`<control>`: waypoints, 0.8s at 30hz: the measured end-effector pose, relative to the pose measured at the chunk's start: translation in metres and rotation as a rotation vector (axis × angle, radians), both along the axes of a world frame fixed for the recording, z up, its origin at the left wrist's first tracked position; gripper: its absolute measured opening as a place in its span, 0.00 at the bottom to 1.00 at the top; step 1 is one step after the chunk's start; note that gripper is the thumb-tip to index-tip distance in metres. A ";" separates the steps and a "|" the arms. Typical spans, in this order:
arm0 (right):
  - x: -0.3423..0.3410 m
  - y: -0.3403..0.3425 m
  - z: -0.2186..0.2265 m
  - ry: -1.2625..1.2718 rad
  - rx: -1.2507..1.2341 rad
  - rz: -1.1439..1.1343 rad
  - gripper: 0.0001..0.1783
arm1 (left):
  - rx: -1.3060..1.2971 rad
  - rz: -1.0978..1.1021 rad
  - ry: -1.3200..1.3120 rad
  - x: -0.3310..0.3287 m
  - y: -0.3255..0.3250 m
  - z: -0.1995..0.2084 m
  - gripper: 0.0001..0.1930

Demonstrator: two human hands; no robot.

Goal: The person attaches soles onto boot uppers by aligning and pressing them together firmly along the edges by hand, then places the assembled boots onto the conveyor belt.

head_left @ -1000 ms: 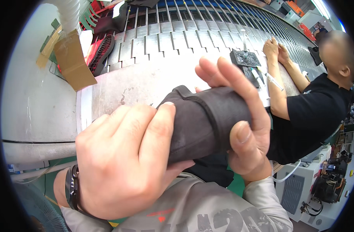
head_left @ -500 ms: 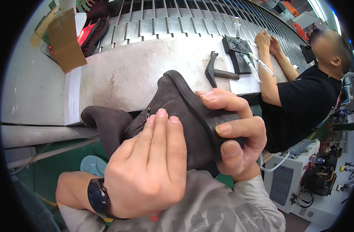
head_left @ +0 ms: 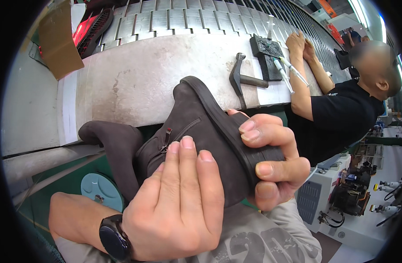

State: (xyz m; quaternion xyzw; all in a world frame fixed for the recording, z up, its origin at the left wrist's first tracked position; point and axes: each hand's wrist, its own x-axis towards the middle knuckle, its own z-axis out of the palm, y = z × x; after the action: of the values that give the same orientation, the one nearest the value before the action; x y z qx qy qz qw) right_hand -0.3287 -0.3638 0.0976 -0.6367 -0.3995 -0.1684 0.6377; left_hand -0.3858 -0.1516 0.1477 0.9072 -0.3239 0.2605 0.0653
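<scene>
A dark grey-brown suede boot (head_left: pixel 197 107) lies on its side in front of me, with its black sole turned toward the upper right. A short side zipper (head_left: pixel 187 130) with a dangling pull shows on it. My left hand (head_left: pixel 174 206), a dark watch on its wrist, presses its fingers together on the boot just below the zipper pull; its thumb is hidden. Around the heel of the sole curl the fingers of my right hand (head_left: pixel 283 168), gripping it. The boot's soft shaft (head_left: pixel 115 147) bends away to the left.
On the pale worktable (head_left: pixel 135 83) lie a hammer (head_left: pixel 239 79) and a black block (head_left: pixel 271 65) with several syringes. A slatted conveyor (head_left: pixel 174 19) runs behind. At far left stands a cardboard piece (head_left: pixel 58 41). A co-worker in black (head_left: pixel 337 107) sits at right, beside a machine (head_left: pixel 345 197).
The view has shifted a little. My left fingers have slid slightly down from the zipper, leaving more of it uncovered. The right fingers have shifted their grip around the heel.
</scene>
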 end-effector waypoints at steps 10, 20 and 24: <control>0.004 0.006 0.008 0.028 -0.012 -0.013 0.13 | 0.032 -0.110 -0.228 0.030 0.017 -0.028 0.14; 0.084 0.025 -0.023 -0.458 -0.190 -0.082 0.26 | 0.019 -0.039 -0.033 0.062 0.046 -0.023 0.22; 0.067 0.037 -0.112 -0.207 -0.295 -0.182 0.47 | -0.165 0.000 -0.018 0.066 0.059 -0.126 0.29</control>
State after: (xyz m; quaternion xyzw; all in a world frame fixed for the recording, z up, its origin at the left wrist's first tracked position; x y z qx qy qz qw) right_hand -0.2621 -0.3272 -0.0145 -0.7360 -0.4242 -0.2295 0.4751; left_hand -0.3202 -0.0923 0.0217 0.8963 -0.3021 0.2944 0.1370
